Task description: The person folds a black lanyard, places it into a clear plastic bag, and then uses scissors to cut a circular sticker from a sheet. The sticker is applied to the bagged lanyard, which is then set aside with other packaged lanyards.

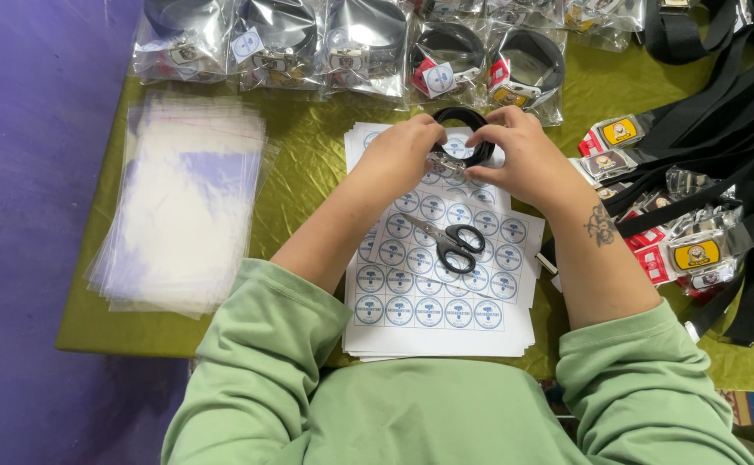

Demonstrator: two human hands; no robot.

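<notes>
My left hand point(398, 155) and my right hand point(523, 155) both grip a rolled black belt point(461, 120) with a metal buckle, held just above a stack of white sheets of round blue stickers point(433, 293). Black-handled scissors point(448, 239) lie shut on the sticker sheets, just below my hands. Both arms wear green sleeves; the right forearm bears a small tattoo.
A pile of clear plastic bags point(183, 202) lies at the left on the olive-green table cloth point(308, 164). A row of bagged rolled belts point(351, 43) lines the far edge. Loose black belts with tagged buckles point(695, 207) are heaped at the right.
</notes>
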